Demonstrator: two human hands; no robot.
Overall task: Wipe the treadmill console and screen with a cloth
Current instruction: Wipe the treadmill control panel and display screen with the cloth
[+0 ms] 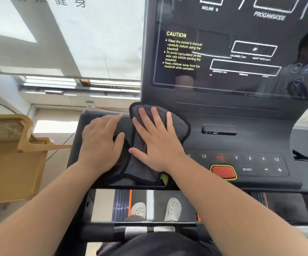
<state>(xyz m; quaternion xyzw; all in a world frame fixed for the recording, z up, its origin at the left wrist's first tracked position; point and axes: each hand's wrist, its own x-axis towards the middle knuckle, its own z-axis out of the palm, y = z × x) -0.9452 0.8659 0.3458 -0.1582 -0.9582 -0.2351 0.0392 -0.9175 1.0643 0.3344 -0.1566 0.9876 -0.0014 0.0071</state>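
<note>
Grey cloth [179, 128] lying flat on the left part of the console [241, 143], at 6 o'clock from the lower left corner of the screen [223, 52]. The right hand [156, 143] presses it down with a flat palm. Its fingers [156, 119] are straight and slightly spread, pointing to 12 o'clock, and pinch nothing. The left hand [101, 141], at 9 o'clock of the cloth and just beside it, rests bare on the console's left edge with fingers together and gently bent.

Step in hand, as judged: wiping the console deck at its left end. The next move likely calls for a flat, even slide toward 3 o'clock, light over the keys [256, 158] and the red button [223, 171] so none is pressed. The cloth would then go up to the screen at 12 o'clock.
</note>
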